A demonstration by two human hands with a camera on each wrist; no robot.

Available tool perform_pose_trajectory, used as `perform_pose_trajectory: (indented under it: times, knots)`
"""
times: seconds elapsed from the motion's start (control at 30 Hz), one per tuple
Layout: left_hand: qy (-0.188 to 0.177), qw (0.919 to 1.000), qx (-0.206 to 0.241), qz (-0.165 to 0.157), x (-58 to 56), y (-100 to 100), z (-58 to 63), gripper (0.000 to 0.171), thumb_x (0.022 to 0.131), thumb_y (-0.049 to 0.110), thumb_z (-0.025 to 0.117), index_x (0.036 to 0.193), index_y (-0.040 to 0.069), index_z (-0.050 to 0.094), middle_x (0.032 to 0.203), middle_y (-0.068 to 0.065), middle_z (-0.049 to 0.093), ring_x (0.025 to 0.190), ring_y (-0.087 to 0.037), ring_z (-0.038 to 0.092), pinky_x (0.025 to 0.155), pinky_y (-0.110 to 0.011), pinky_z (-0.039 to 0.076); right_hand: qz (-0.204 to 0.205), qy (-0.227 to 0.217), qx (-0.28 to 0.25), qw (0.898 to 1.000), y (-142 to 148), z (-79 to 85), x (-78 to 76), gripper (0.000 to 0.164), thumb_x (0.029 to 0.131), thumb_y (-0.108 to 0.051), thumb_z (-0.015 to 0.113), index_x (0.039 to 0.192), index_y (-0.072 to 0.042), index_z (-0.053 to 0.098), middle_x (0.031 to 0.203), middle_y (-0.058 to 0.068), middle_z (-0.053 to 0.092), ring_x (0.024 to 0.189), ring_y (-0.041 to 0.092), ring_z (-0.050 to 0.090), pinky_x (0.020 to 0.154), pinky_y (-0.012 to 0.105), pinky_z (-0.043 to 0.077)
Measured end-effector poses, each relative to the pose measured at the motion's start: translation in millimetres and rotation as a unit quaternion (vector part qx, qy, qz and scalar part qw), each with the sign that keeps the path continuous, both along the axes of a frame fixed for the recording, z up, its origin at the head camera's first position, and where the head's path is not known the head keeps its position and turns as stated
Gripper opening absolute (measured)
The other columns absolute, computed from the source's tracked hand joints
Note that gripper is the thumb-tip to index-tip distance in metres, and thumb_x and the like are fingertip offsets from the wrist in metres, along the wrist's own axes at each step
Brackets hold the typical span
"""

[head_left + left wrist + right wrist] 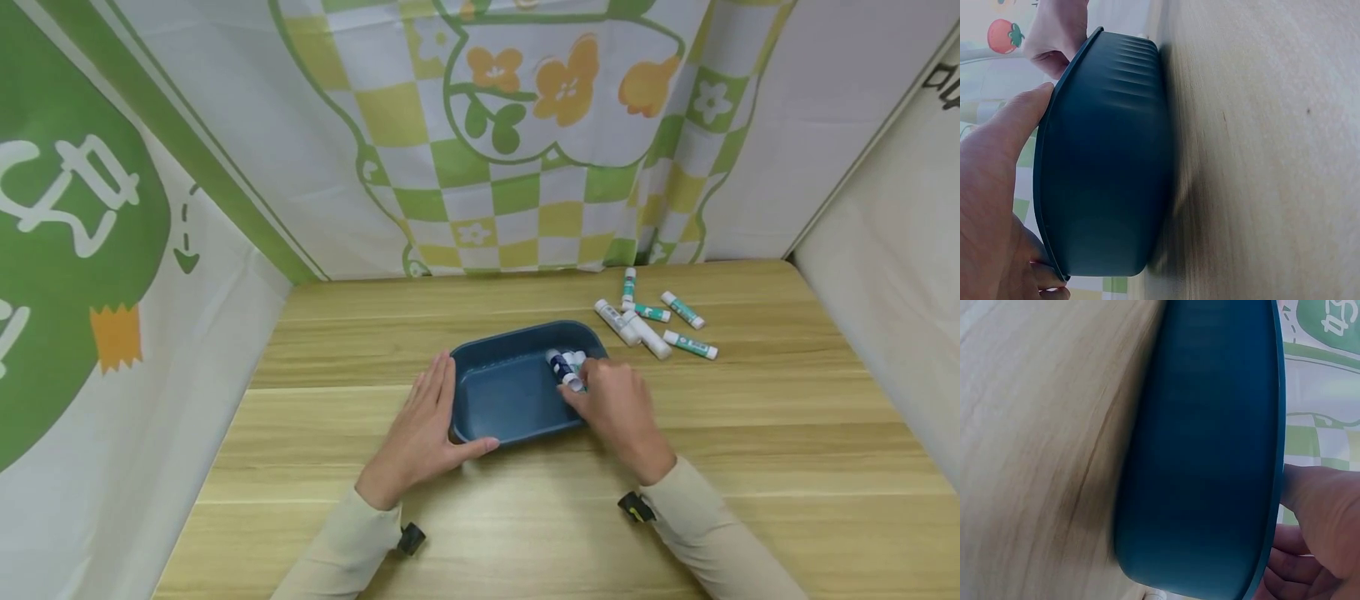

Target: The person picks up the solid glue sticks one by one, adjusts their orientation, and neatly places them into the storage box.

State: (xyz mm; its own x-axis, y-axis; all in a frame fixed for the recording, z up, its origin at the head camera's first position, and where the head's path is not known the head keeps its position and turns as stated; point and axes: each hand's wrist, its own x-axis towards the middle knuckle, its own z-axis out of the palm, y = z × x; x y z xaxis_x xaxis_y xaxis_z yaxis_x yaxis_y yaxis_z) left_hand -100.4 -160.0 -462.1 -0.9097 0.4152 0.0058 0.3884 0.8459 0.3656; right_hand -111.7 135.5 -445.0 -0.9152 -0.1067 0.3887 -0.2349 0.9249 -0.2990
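On the table (495, 533), a blue tray (502, 404) contains several tubes (576, 358) at its right end; the dark-labelled tube (561, 367) slants, its long axis from far-left to near-right. The left hand (420, 429), thumb spread, touches the tray; whether the right hand (618, 408) pinches a tube, I cannot tell.

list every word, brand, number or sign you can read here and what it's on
No word, brand or number reads for certain.
Right wall cloth: dark lettering, perhaps "al", cut off by the picture's edge.
Green circle, left wall: big white characters, partly cut off, unreadable.
Dashed arrow beside it: points down, no words.
Tubes: labels too small to read.
Blue tray: no lettering visible.
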Motion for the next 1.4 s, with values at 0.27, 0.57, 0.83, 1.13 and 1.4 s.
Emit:
perform_pose_trajectory:
  times: [0.27, 0.57, 0.83, 1.13, 1.4]
  knots:
    - [-0.001, 1.0, -0.003, 0.004, -0.8, 1, 0.0, 0.131, 0.085, 0.085, 0.061, 0.169, 0.003, 0.002, 0.18, -0.013, -0.003, 0.168, -0.027, -0.001, 0.136, -0.051, 0.011, 0.003, -0.015, -0.027, 1.0, 4, 3.8, 2.9, 0.036, 0.082, -0.029, 0.092, 0.092, 0.002, 0.079, 0.077, 0.016, 0.076, 0.054, 0.017, 0.062, 0.048, 0.035, 0.055]
    - [0.0, 1.0, 0.0, 0.007, -0.7, 1, -0.7, 0.133, 0.084, 0.086, 0.06, 0.169, 0.003, 0.002, 0.18, -0.012, -0.002, 0.168, -0.028, 0.001, 0.136, -0.051, 0.012, 0.009, -0.024, -0.06, 0.998, 25, 18.6, 4.6, 0.036, 0.087, -0.021, 0.087, 0.108, 0.007, 0.078, 0.096, 0.021, 0.08, 0.082, 0.03, 0.077, 0.069, 0.045, 0.064]
    - [-0.008, 0.9999, 0.009, 0.009, 0.0, 1, -1.4, 0.132, 0.084, 0.088, 0.059, 0.17, 0.006, -0.001, 0.18, -0.009, -0.006, 0.168, -0.025, -0.002, 0.136, -0.05, 0.011, 0.002, 0.009, -0.078, 0.997, 58, 29.9, 0.2, 0.029, 0.087, -0.015, 0.085, 0.104, 0.008, 0.078, 0.091, 0.023, 0.078, 0.081, 0.036, 0.076, 0.07, 0.052, 0.063]
    - [-0.006, 0.9999, 0.01, 0.006, 0.1, 1, -0.8, 0.132, 0.085, 0.087, 0.059, 0.17, 0.006, 0.0, 0.18, -0.01, -0.005, 0.168, -0.026, -0.002, 0.136, -0.051, 0.011, -0.012, -0.012, -0.067, 0.998, 102, 32.7, -9.8, 0.031, 0.086, -0.01, 0.083, 0.107, 0.013, 0.076, 0.096, 0.031, 0.077, 0.073, 0.037, 0.074, 0.059, 0.048, 0.06]
    - [-0.006, 0.9999, 0.01, 0.004, 0.2, 1, -0.4, 0.132, 0.085, 0.088, 0.058, 0.17, 0.006, 0.0, 0.18, -0.01, -0.006, 0.168, -0.026, -0.002, 0.136, -0.052, 0.011, -0.025, -0.059, -0.063, 0.996, 126, 16.3, -19.7, 0.036, 0.091, -0.012, 0.079, 0.114, 0.015, 0.074, 0.102, 0.036, 0.074, 0.084, 0.044, 0.074, 0.071, 0.058, 0.062]
